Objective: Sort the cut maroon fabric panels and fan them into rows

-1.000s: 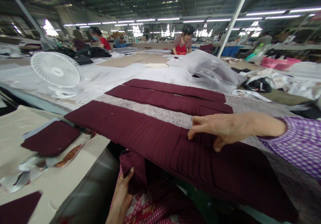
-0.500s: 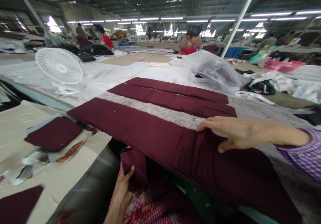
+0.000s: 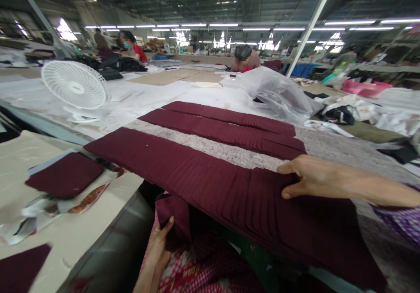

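Note:
My left hand [image 3: 158, 245] is closed on a maroon fabric piece [image 3: 177, 220], thumb on top, low in front of my checked apron. Above it, along the table's near edge, runs a long row of overlapping maroon fabric pieces [image 3: 197, 170], fanned like shingles towards the right. Over the far edge of this row, right of centre, is my right hand [image 3: 311, 177]. Its thumb rests on the top pieces and its bent fingers stand apart from the thumb; the farther fingertips are partly hidden. Two narrower maroon rows [image 3: 216, 128] lie beyond.
A white fan [image 3: 74, 85] stands at the left on white paper. Clear plastic sheeting [image 3: 275, 91] is heaped behind the rows. More maroon pieces [image 3: 65, 174] lie on a pale surface at left. A pink basket [image 3: 365, 88] is at right. Co-workers [image 3: 244, 58] are across the table.
My right hand has shifted right along the row, and its fingers have drawn in nearer the thumb. My left hand still holds its fabric piece. A co-worker's head has bent lower.

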### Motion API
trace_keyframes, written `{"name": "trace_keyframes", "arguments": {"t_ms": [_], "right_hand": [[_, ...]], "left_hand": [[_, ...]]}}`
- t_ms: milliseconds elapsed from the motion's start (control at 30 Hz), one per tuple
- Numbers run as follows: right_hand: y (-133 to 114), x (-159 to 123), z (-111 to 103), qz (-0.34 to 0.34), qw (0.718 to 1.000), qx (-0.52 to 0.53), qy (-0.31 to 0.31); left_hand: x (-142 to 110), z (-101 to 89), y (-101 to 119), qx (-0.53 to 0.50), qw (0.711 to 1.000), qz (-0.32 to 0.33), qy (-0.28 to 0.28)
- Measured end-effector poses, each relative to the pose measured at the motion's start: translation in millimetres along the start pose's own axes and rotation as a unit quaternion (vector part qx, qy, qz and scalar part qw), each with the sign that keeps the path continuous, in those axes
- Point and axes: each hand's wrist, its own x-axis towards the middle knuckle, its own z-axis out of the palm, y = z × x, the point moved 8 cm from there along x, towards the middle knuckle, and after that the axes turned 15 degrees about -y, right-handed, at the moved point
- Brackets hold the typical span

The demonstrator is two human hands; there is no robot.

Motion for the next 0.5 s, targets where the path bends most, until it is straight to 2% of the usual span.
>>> {"name": "trace_keyframes", "arguments": {"t_ms": [267, 500], "right_hand": [[-0.9, 7.2, -1.6, 0.009, 0.996, 0.082, -0.045], [-4.2, 4.3, -3.6, 0.012, 0.994, 0.094, -0.060]], "left_hand": [[-0.7, 0.7, 0.5, -0.003, 1.000, 0.003, 0.000], [-0.5, -0.2, 1.3, 0.003, 1.000, 0.002, 0.007]]}}
